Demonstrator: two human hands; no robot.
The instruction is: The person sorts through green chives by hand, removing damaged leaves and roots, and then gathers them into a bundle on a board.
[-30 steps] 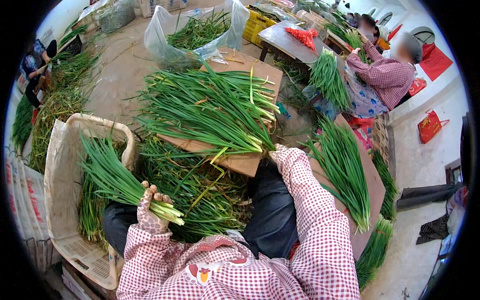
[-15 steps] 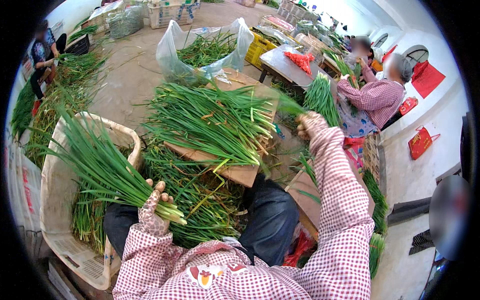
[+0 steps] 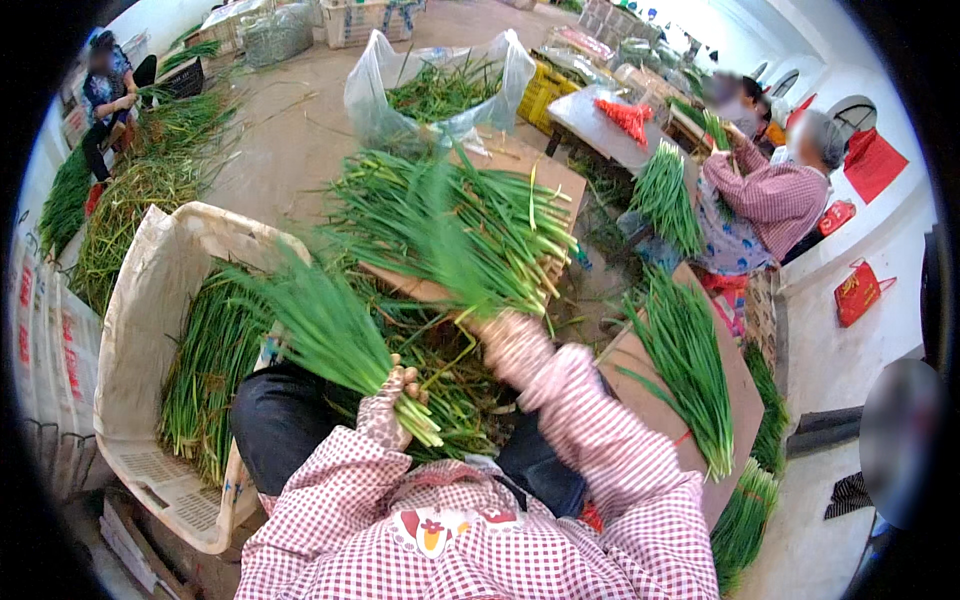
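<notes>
My left hand (image 3: 388,412), in a patterned glove, is closed around the pale stem ends of a bunch of garlic chives (image 3: 330,330) whose leaves fan up and left. My gloved right hand (image 3: 515,345), smeared by motion, grips a few more garlic chives (image 3: 440,235), their blurred leaves pointing up. It is at the near edge of a large loose pile of garlic chives (image 3: 390,200) lying on a board (image 3: 560,185) in front of me. On a second board (image 3: 745,410) to my right lies another bunch of garlic chives (image 3: 690,365).
A white plastic basket (image 3: 140,290) holding greens stands at my left. Beyond the pile is a clear plastic bag (image 3: 365,95) of greens. At the right, a person (image 3: 765,190) handles chives beside a table (image 3: 585,118); another person (image 3: 108,95) sits far left. Loose leaves litter the floor.
My right hand has swung from the far right back toward the middle, beside the pile. My left hand, still holding its bunch, has shifted right. The bunch on the right board now shows fully.
</notes>
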